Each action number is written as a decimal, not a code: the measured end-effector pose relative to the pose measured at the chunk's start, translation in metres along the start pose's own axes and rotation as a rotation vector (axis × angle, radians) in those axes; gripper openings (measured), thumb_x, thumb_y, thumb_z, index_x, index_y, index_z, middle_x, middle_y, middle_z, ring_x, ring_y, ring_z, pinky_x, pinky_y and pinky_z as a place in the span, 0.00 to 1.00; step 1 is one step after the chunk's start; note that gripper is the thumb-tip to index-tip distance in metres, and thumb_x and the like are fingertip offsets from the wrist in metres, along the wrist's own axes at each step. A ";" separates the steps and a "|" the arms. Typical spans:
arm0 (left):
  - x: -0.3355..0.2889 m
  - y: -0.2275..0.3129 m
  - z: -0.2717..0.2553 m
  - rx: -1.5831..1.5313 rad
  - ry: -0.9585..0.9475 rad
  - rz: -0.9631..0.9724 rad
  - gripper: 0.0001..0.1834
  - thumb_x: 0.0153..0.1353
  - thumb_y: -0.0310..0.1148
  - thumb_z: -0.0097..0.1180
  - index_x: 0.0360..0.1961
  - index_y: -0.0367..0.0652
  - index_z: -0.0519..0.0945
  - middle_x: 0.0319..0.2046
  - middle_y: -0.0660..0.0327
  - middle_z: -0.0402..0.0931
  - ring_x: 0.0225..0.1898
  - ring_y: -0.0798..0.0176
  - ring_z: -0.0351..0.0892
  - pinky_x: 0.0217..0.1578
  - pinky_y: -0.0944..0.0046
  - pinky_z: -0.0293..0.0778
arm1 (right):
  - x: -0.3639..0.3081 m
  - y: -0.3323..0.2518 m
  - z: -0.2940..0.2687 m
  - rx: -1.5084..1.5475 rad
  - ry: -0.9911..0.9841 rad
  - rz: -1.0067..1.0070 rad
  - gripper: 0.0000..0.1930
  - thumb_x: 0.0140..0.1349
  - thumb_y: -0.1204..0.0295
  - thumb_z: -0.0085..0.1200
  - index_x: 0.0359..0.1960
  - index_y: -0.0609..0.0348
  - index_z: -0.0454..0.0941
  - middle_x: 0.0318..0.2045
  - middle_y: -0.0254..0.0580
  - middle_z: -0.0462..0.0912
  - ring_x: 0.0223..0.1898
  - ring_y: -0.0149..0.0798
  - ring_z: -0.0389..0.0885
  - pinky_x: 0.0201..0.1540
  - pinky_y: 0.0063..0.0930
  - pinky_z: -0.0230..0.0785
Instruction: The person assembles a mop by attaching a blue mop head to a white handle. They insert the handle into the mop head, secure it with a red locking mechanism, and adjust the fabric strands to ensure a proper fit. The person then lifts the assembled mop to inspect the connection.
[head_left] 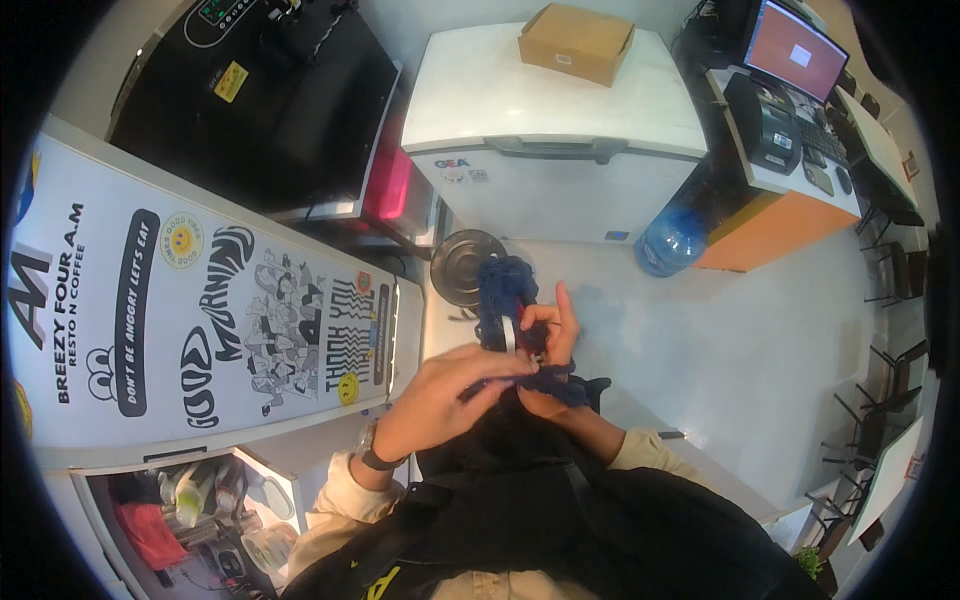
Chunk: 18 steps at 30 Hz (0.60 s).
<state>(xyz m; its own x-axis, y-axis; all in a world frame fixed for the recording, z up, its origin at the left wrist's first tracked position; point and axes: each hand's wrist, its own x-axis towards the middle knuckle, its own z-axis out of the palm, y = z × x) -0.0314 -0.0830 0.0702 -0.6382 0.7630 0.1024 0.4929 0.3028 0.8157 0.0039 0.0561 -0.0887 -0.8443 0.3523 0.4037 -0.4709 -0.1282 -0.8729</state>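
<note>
In front of my body hangs a dark blue, shaggy, knitted-looking bundle [505, 285], with a white strip and a dark red patch on it. My left hand [450, 385], wearing a wristwatch, has its fingers pinched at the lower part of the bundle. From the other side, my right hand [555, 335] holds the same piece, its fingers partly curled and one finger pointing up. Some of the blue material trails below the fingertips of both hands. What exactly sits between the fingertips is too small to make out.
A white chest freezer [560, 110] carries a cardboard box [577, 45]. Beside it stand a blue water jug [671, 243] and a counter with a monitor [797, 50]. Left are a printed panel [200, 310] and an open drawer [195, 510]. A round metal lid-like object [455, 270] lies beyond the bundle.
</note>
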 end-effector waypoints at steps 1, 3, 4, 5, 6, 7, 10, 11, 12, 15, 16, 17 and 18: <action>-0.001 -0.004 0.003 -0.055 0.112 0.012 0.18 0.59 0.20 0.61 0.51 0.42 0.81 0.44 0.57 0.84 0.42 0.51 0.84 0.41 0.58 0.80 | 0.000 -0.007 0.002 0.049 -0.009 0.023 0.42 0.68 0.75 0.54 0.77 0.60 0.40 0.44 0.40 0.70 0.43 0.31 0.70 0.50 0.26 0.64; 0.004 -0.004 0.017 -0.078 0.161 -0.021 0.13 0.58 0.20 0.63 0.44 0.41 0.83 0.45 0.58 0.85 0.41 0.53 0.84 0.41 0.60 0.80 | 0.007 0.005 0.001 -0.039 -0.020 -0.158 0.42 0.69 0.73 0.53 0.77 0.60 0.39 0.45 0.40 0.70 0.44 0.31 0.69 0.51 0.27 0.64; 0.002 -0.008 0.026 -0.047 0.178 -0.007 0.13 0.57 0.20 0.63 0.44 0.41 0.82 0.45 0.58 0.85 0.41 0.53 0.84 0.41 0.60 0.80 | 0.009 -0.003 0.003 -0.080 -0.028 -0.115 0.41 0.72 0.67 0.52 0.77 0.60 0.39 0.44 0.40 0.70 0.45 0.31 0.69 0.52 0.29 0.63; -0.002 -0.013 0.035 -0.016 0.195 0.007 0.12 0.57 0.20 0.64 0.43 0.40 0.82 0.45 0.58 0.85 0.40 0.54 0.84 0.41 0.59 0.80 | 0.008 -0.003 0.005 -0.085 -0.020 -0.097 0.41 0.72 0.63 0.52 0.77 0.60 0.39 0.44 0.40 0.70 0.45 0.32 0.69 0.53 0.29 0.63; -0.006 -0.019 0.041 0.057 0.252 0.042 0.12 0.57 0.20 0.64 0.43 0.40 0.82 0.46 0.58 0.85 0.40 0.56 0.84 0.42 0.60 0.80 | 0.009 -0.001 0.007 -0.093 -0.005 -0.082 0.42 0.71 0.60 0.53 0.77 0.60 0.39 0.44 0.40 0.70 0.45 0.32 0.68 0.53 0.29 0.62; -0.008 -0.022 0.046 0.094 0.320 0.081 0.13 0.55 0.19 0.65 0.42 0.39 0.83 0.46 0.56 0.85 0.41 0.55 0.84 0.42 0.60 0.81 | 0.009 -0.001 0.009 -0.101 0.009 -0.068 0.43 0.71 0.57 0.53 0.77 0.61 0.39 0.44 0.40 0.70 0.45 0.32 0.68 0.53 0.29 0.62; -0.009 -0.025 0.051 0.230 0.467 0.200 0.15 0.50 0.17 0.68 0.40 0.38 0.85 0.45 0.54 0.85 0.42 0.54 0.85 0.43 0.60 0.81 | 0.012 -0.008 0.009 0.002 -0.061 -0.038 0.49 0.69 0.49 0.55 0.77 0.62 0.37 0.44 0.39 0.69 0.45 0.32 0.68 0.53 0.30 0.62; -0.006 -0.027 0.050 0.291 0.478 0.239 0.15 0.49 0.17 0.69 0.40 0.39 0.85 0.45 0.54 0.85 0.42 0.54 0.85 0.44 0.59 0.81 | 0.013 -0.008 0.011 0.041 -0.060 -0.059 0.45 0.69 0.54 0.55 0.76 0.62 0.41 0.44 0.38 0.69 0.45 0.32 0.67 0.53 0.30 0.61; -0.005 -0.028 0.049 0.356 0.490 0.278 0.15 0.48 0.17 0.69 0.39 0.39 0.86 0.45 0.54 0.85 0.43 0.53 0.85 0.45 0.58 0.81 | 0.016 -0.008 0.013 0.082 -0.061 -0.081 0.41 0.69 0.58 0.54 0.74 0.62 0.45 0.44 0.38 0.69 0.46 0.32 0.67 0.53 0.29 0.61; -0.010 -0.022 0.051 0.318 0.432 0.229 0.16 0.47 0.15 0.68 0.39 0.40 0.87 0.48 0.55 0.81 0.47 0.51 0.84 0.46 0.57 0.81 | 0.018 -0.008 0.013 0.144 -0.058 -0.127 0.25 0.67 0.67 0.56 0.61 0.60 0.62 0.42 0.38 0.70 0.43 0.33 0.69 0.50 0.29 0.62; -0.018 -0.027 0.053 0.258 0.454 0.222 0.17 0.48 0.14 0.66 0.40 0.40 0.86 0.49 0.54 0.80 0.49 0.51 0.83 0.48 0.56 0.81 | 0.018 -0.009 0.010 0.097 -0.085 -0.128 0.20 0.64 0.70 0.57 0.54 0.59 0.65 0.41 0.39 0.70 0.41 0.34 0.69 0.47 0.30 0.63; -0.029 -0.036 0.056 0.197 0.475 0.216 0.19 0.48 0.13 0.65 0.42 0.41 0.86 0.50 0.53 0.78 0.51 0.50 0.82 0.50 0.55 0.80 | 0.018 -0.009 0.007 0.049 -0.113 -0.132 0.15 0.62 0.73 0.58 0.48 0.58 0.68 0.40 0.40 0.71 0.39 0.35 0.70 0.45 0.30 0.64; -0.036 -0.041 0.052 0.136 0.489 0.209 0.21 0.48 0.13 0.64 0.44 0.41 0.86 0.51 0.53 0.77 0.53 0.49 0.81 0.51 0.55 0.79 | 0.016 -0.013 0.001 -0.056 -0.164 -0.124 0.12 0.59 0.76 0.58 0.41 0.56 0.69 0.39 0.41 0.71 0.37 0.36 0.70 0.43 0.31 0.64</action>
<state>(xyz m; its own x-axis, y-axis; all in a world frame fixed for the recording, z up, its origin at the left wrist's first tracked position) 0.0027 -0.0929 0.0034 -0.7028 0.4701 0.5339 0.6902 0.2691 0.6717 -0.0040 0.0627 -0.0711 -0.8131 0.2061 0.5445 -0.5629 -0.0396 -0.8256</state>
